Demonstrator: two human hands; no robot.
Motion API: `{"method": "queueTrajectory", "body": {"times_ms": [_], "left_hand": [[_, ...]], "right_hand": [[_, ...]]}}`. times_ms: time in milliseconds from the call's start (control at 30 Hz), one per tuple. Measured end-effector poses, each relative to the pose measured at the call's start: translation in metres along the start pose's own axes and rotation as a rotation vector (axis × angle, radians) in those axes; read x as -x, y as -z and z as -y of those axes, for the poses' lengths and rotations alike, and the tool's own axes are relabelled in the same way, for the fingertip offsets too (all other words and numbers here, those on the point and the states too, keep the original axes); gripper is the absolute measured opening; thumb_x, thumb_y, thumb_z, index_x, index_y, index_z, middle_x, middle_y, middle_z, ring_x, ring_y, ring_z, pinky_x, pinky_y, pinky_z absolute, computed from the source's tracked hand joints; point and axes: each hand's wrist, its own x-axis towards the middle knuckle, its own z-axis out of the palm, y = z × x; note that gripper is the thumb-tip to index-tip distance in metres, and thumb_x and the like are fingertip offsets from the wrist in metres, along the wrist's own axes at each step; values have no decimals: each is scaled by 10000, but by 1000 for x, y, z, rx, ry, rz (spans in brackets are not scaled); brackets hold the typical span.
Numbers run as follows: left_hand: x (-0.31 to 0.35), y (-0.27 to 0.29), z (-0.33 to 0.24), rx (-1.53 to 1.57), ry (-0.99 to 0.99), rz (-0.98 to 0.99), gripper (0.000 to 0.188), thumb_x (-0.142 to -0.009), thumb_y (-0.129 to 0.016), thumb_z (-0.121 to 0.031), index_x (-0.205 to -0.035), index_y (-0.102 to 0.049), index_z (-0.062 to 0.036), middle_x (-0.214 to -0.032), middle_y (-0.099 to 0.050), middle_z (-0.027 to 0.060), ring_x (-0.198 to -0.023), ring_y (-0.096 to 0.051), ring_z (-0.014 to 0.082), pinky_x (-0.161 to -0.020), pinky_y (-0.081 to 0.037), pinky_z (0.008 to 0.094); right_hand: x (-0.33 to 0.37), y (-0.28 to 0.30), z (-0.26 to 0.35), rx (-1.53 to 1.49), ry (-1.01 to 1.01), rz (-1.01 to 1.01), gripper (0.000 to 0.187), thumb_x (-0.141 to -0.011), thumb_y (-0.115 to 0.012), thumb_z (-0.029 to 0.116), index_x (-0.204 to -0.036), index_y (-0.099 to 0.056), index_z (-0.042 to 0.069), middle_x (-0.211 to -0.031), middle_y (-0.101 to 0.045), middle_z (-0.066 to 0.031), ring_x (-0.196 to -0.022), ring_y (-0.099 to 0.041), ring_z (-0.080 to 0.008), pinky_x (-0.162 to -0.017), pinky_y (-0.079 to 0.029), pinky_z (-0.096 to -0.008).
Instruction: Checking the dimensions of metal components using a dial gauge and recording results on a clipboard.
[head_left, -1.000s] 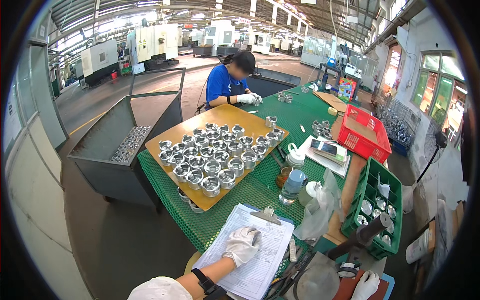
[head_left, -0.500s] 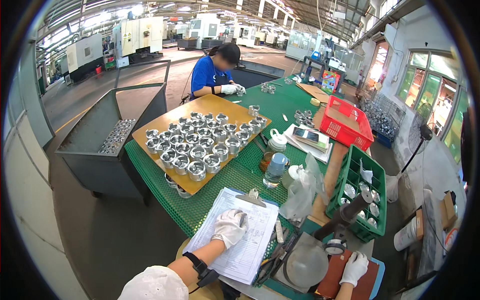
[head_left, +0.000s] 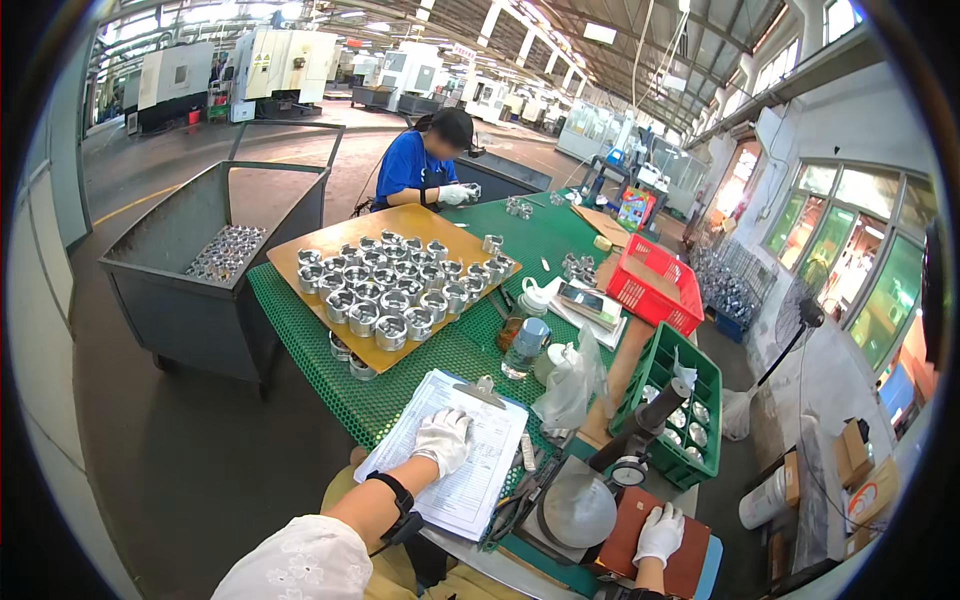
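Beyond the clipboard's (head_left: 483,391) clip, a strip of bare worktop (head_left: 465,350) gives a hand passage. Left of that strip, the tan board (head_left: 410,220), loaded with metal cylinders (head_left: 390,332), blocks low movement. Right of the clip, the blue-capped bottle (head_left: 525,348) and plastic bag (head_left: 572,395) obstruct access. Farther right of the clipboard, the upright gauge stand (head_left: 640,425) partly bars the route to the green crate (head_left: 688,468).
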Motion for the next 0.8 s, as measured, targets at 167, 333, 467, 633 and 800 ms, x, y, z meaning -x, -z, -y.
{"method": "queueTrajectory", "body": {"times_ms": [167, 333, 467, 633, 800], "left_hand": [[9, 10, 2, -15, -41, 128, 450, -893, -406, -343, -1260, -511, -103, -1383, -437, 114, -1299, -361, 295, -1071, -260, 425], [18, 18, 10, 1, -45, 187, 506, -898, -373, -394, -1313, -473, -121, -1452, -348, 121, -1345, -294, 296, -1106, -199, 426], [28, 28, 13, 2, -42, 172, 515, -905, -360, -406, -1325, -466, -128, -1464, -329, 124, -1360, -266, 292, -1114, -171, 435], [31, 29, 15, -44, -31, 193, 519, -924, -324, -418, -1352, -445, -150, -1476, -313, 113, -1369, -248, 282, -1123, -99, 475], [33, 30, 15, -25, -7, 239, 521, -933, -306, -423, -1375, -420, -173, -1494, -288, 96, -1385, -222, 275, -1127, -61, 497]], "right_hand": [[19, 14, -2, 135, -33, 155, 465, -948, -391, 392, -1274, -529, 92, -1360, -455, -181, -1234, -435, -361, -1021, -341, -452], [32, 28, -1, 192, 8, 252, 508, -958, -334, 445, -1348, -451, 142, -1404, -403, -178, -1275, -390, -355, -1032, -321, -470], [37, 23, -8, 210, 90, 209, 497, -948, -341, 447, -1310, -471, 131, -1333, -447, -185, -1197, -444, -354, -968, -368, -479], [35, 22, -14, 195, 48, 323, 548, -956, -299, 472, -1379, -413, 143, -1414, -376, -199, -1276, -379, -366, -1020, -322, -474], [32, 26, -13, 198, 39, 370, 564, -957, -288, 478, -1410, -366, 150, -1431, -352, -204, -1294, -360, -370, -1030, -313, -479]]}}
